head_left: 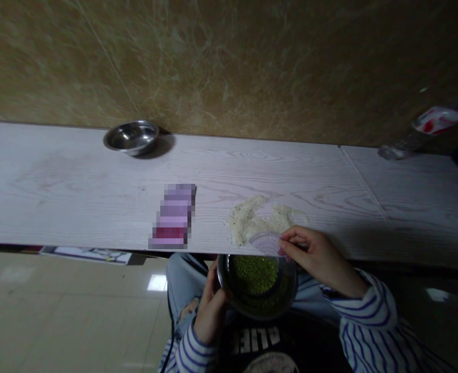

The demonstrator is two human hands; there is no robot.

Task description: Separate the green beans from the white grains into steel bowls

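My left hand (210, 305) is closed around the left rim of a steel bowl (229, 290) filled with green beans (257, 273), held just below the table's near edge above my lap. My right hand (317, 257) pinches a small clear plastic protractor-like card (266, 242) at the table edge, over the bowl's far rim. A patch of white rice grains (252, 220) lies spread on the white wood-grain table (77, 181) right behind the card.
An empty steel bowl (131, 137) stands at the table's far edge by the marbled wall. A blurred purple rectangular object (173, 215) lies left of the rice. A plastic bottle (427, 127) lies at the far right. Papers (85, 254) lie on the tiled floor.
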